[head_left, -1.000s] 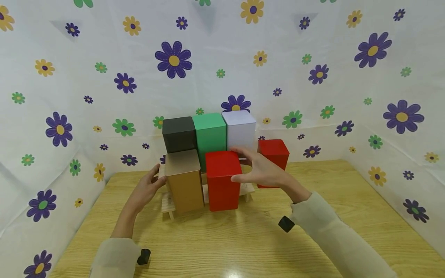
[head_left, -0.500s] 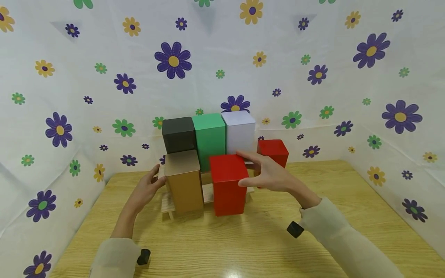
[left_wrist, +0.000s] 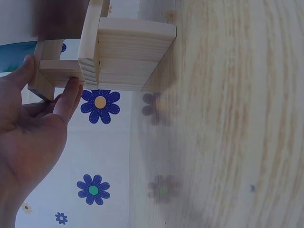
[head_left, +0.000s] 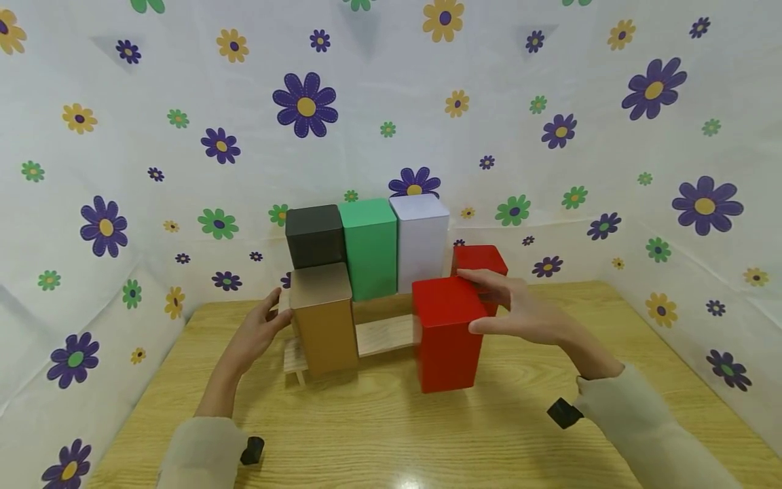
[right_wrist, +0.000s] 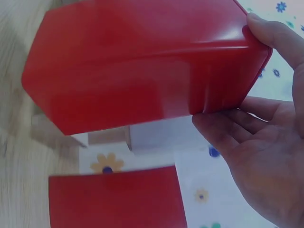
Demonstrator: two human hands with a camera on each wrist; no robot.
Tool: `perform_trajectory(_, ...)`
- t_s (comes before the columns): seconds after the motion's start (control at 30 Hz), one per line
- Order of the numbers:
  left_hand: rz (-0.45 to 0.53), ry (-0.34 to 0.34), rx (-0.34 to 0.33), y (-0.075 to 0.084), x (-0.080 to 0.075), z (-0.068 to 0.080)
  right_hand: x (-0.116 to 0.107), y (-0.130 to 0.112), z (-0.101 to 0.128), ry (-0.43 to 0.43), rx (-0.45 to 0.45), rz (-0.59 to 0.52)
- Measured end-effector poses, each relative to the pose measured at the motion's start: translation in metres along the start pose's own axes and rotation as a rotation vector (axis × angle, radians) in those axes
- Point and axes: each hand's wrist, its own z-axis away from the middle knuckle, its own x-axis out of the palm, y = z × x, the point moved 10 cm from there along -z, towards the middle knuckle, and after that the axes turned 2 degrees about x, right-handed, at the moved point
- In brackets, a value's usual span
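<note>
My right hand (head_left: pixel 528 316) holds a tall red box (head_left: pixel 449 350) by its upper end, thumb on the near side and fingers behind, as the right wrist view shows of this red box (right_wrist: pixel 137 61). The box is upright in front of the right part of a stepped wooden rack (head_left: pixel 385 335). My left hand (head_left: pixel 253 336) grips the left end of that rack; in the left wrist view its thumb and fingers lie on either side of a wooden end piece (left_wrist: pixel 42 88). A gold-brown box (head_left: pixel 324 329) stands on the lower step, just right of the left hand.
Black (head_left: pixel 314 238), green (head_left: pixel 369 251) and white (head_left: pixel 423 248) boxes stand side by side on the upper step. Behind the right hand, a second red box (head_left: pixel 479 258) stands on the wood-grain table (head_left: pixel 342 435). A flower-print cloth (head_left: pixel 366 156) surrounds the back and sides.
My right hand has lifted the red box off the lower step and moved it right and toward me, uncovering the rack's step. The left hand has stayed in place.
</note>
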Motion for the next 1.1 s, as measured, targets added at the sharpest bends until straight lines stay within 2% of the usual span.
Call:
perform_trajectory(0.33, -0.027, 0.009, 0.000, 0.002, -0.002, 0.000, -0.036, 0.019, 0.036, 0.036, 0.060, 0.060)
perform_trajectory(0.5, -0.008, 0.007, -0.006, 0.000, -0.001, 0.000, -0.057, 0.029, 0.051, 0.087, 0.088, 0.104)
perform_trajectory(0.67, 0.008, 0.012, 0.003, -0.010, -0.002, -0.005, -0.074, 0.038, 0.065, 0.123, 0.110, 0.116)
perform_trajectory(0.87, -0.022, 0.023, 0.013, -0.029, -0.003, -0.014, -0.094, 0.048, 0.082, 0.158, 0.177, 0.143)
perform_trajectory(1.1, -0.038, 0.041, 0.011, -0.030, -0.004, -0.013, -0.121, 0.067, 0.094, 0.194, 0.247, 0.193)
